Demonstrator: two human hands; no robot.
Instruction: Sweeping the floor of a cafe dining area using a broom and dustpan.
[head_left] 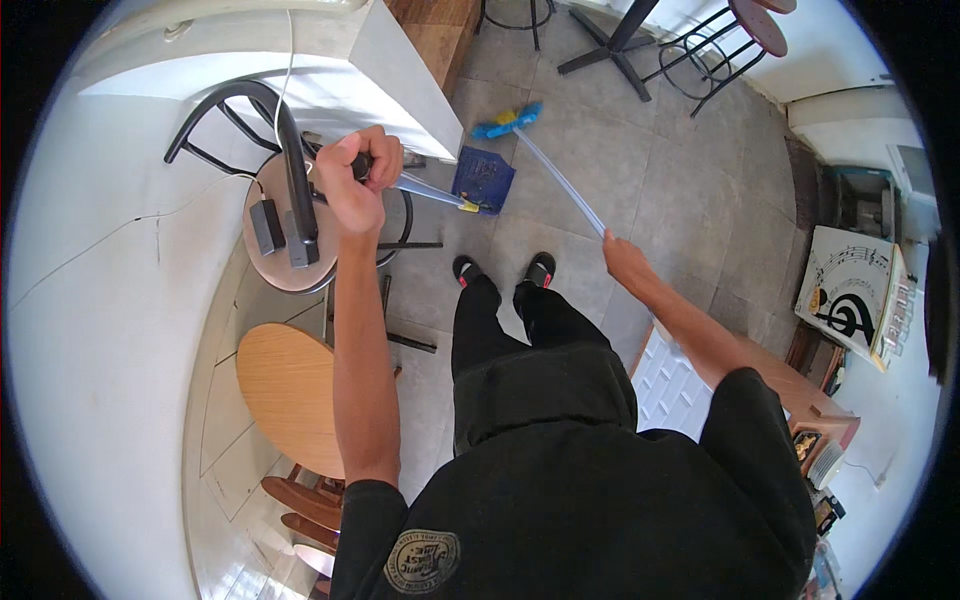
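My left hand (355, 182) is closed round the dark grip at the top of a long-handled dustpan. Its pale pole slants down to the blue pan (484, 180), which rests on the floor ahead of my feet. My right hand (627, 262) is wrapped round the light blue stick of a broom. At the far end of that stick, the broom's blue and yellow bristle head (508, 121) touches the floor just beyond the pan, apart from it. Whether any dirt lies in the pan is too small to tell.
Close by my left arm stands a stool (283, 240) with black power adapters on its seat. A round wooden table (290, 395) is behind it. A white counter corner (405, 75) rises left of the dustpan. Stools (758, 28) and a black table base (612, 48) stand farther off.
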